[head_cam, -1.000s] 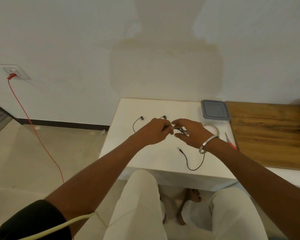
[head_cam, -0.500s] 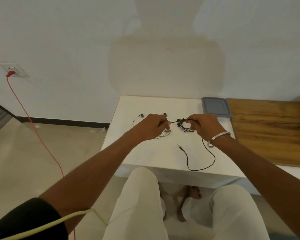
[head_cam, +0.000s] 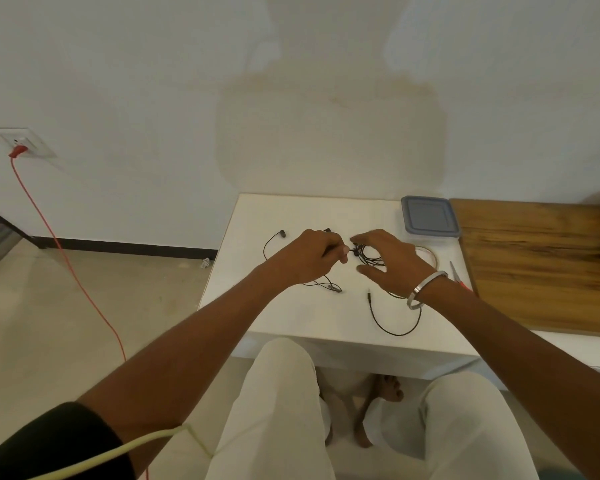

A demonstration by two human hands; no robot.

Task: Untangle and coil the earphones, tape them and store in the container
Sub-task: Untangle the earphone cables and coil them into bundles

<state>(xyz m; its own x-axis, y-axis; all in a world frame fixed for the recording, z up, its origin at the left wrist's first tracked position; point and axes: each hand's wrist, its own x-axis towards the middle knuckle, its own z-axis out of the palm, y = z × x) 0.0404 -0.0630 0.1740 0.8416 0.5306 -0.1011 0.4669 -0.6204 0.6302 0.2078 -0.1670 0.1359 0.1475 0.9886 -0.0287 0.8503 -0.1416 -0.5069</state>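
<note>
Black earphones [head_cam: 369, 256] lie tangled on the white table [head_cam: 291, 317]. One earbud [head_cam: 282, 233] rests to the left and the jack plug [head_cam: 369, 294] lies nearer me, its cable looping right. My left hand [head_cam: 309, 256] pinches the cable just left of the knot. Over the knot arches my right hand [head_cam: 392, 261], fingers and thumb spread, its fingertips at the tangle. The container [head_cam: 429, 216], closed with a grey lid, stands at the table's far right. A clear tape roll [head_cam: 432, 256] shows partly behind my right hand.
Red-handled scissors [head_cam: 457, 273] lie by the table's right edge, next to a wooden board [head_cam: 541, 261]. A red cable [head_cam: 70, 268] runs from a wall socket down across the floor on the left. My knees sit under the table's near edge.
My right hand has loosened its grip on the knot and spread its fingers over it. The left hand keeps its pinch and has barely shifted.
</note>
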